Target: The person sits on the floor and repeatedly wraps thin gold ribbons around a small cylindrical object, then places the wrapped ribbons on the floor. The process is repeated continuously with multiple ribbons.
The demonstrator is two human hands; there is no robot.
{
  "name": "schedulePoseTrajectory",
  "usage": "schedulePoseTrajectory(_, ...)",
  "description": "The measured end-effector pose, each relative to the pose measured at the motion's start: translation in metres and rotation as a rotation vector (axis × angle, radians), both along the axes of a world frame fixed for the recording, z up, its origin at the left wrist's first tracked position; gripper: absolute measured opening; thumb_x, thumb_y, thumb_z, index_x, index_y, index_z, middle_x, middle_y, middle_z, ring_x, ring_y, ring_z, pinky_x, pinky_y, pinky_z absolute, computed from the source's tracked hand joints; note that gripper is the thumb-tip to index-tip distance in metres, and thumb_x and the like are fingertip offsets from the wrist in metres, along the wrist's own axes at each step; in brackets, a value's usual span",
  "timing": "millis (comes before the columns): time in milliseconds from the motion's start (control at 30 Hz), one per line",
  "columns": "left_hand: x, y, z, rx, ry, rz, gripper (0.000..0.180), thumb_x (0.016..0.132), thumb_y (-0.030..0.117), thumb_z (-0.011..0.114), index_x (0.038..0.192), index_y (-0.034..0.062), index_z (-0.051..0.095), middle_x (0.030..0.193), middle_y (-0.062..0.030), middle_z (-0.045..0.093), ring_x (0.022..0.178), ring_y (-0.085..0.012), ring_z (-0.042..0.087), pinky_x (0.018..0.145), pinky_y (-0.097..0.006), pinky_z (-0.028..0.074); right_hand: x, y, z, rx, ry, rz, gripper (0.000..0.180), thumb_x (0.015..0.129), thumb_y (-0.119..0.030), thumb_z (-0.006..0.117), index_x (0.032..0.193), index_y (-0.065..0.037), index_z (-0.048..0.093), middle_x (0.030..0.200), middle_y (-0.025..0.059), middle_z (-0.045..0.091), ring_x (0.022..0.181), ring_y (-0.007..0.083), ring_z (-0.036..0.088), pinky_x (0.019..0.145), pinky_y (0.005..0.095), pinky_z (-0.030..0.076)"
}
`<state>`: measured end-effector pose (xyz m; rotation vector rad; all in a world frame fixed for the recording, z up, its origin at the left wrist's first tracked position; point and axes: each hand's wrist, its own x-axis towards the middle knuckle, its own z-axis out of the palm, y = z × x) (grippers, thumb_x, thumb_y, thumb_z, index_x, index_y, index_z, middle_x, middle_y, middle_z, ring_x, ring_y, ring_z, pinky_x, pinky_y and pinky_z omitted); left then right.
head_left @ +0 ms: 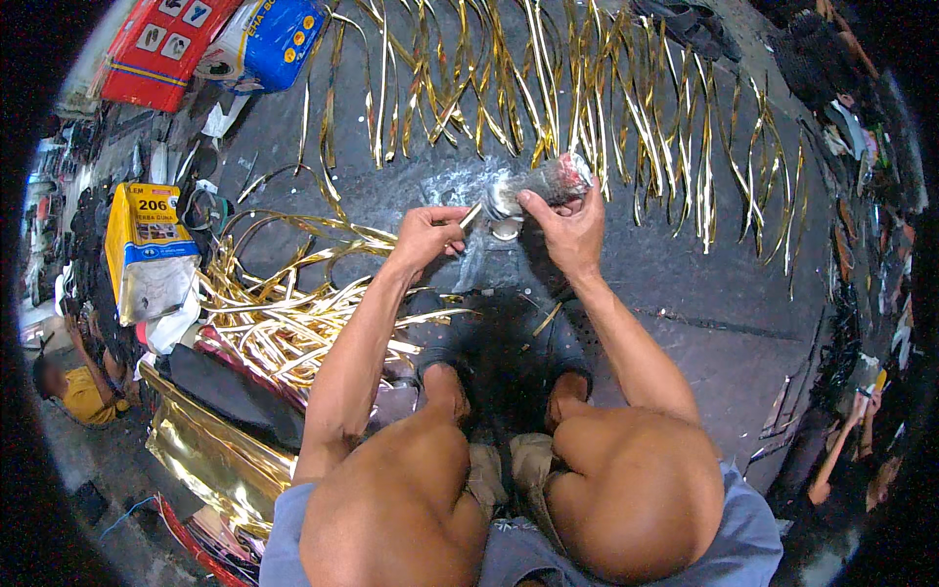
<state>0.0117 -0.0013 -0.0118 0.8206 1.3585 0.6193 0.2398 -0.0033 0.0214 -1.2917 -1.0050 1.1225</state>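
Observation:
My right hand (567, 230) is closed around a short grey cylinder (538, 188), smeared with white and reddish at its right end; its exact kind is unclear. Between the fingertips of my left hand (428, 237) is a thin gold strip (471, 216), its tip close to the cylinder's left end. A small round whitish piece (506, 231) shows just under the cylinder, above a white-smeared patch of the dark floor mat (469, 186). Beside my left forearm lies a tangled heap of shiny gold strips (279, 318).
Many gold strips (548, 78) hang spread across the far side of the mat. At left stand a yellow-and-blue can (156, 235), a red box (161, 54) and a blue container (279, 44). Folded gold sheet (210, 445) lies near left. Other people (90, 396) sit at the edges.

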Motion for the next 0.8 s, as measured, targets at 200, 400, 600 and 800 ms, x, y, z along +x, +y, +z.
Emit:
schedulePoseTrajectory(200, 0.003, -0.01, 0.001, -0.178, -0.376, 0.05, 0.043, 0.083, -0.005, 0.064, 0.126, -0.0065, 0.065, 0.087, -0.0061, 0.07, 0.067, -0.0109, 0.062, 0.06, -0.023, 0.051, -0.012, -0.009, -0.008, -0.009, -0.263, 0.0, 0.064, 0.078, -0.021, 0.089, 0.124, 0.0, 0.051, 0.106, 0.0137, 0.071, 0.089, 0.0179, 0.07, 0.074, 0.032, 0.058)
schedulePoseTrajectory(400, 0.011, 0.0, 0.012, -0.044, -0.032, -0.136, 0.026, 0.082, -0.002, 0.071, 0.107, -0.0061, 0.072, 0.083, -0.0078, 0.073, 0.064, -0.0111, 0.065, 0.057, -0.022, 0.051, 0.04, -0.019, -0.013, -0.131, -0.483, -0.124, 0.066, 0.076, -0.028, 0.09, 0.122, -0.001, 0.05, 0.099, 0.0164, 0.074, 0.084, 0.023, 0.074, 0.073, 0.0349, 0.058)
schedulePoseTrajectory(600, 0.024, 0.021, -0.033, 0.245, 0.373, -0.313, 0.016, 0.072, 0.007, 0.079, 0.088, 0.0017, 0.078, 0.075, -0.008, 0.074, 0.068, -0.0145, 0.069, 0.064, -0.031, 0.054, 0.034, -0.009, -0.018, 0.032, -0.422, -0.012, 0.067, 0.074, -0.029, 0.091, 0.121, -0.003, 0.051, 0.098, 0.0143, 0.075, 0.075, 0.0214, 0.073, 0.065, 0.0357, 0.058)
schedulePoseTrajectory(800, 0.025, 0.032, -0.042, 0.287, 0.587, -0.393, 0.023, 0.069, 0.012, 0.079, 0.091, 0.007, 0.078, 0.081, -0.0082, 0.075, 0.077, -0.024, 0.072, 0.077, -0.039, 0.057, 0.004, -0.016, -0.041, 0.203, -0.788, 0.285, 0.073, 0.078, -0.023, 0.085, 0.136, -0.004, 0.044, 0.107, 0.0207, 0.068, 0.095, 0.0381, 0.07, 0.078, 0.044, 0.058)
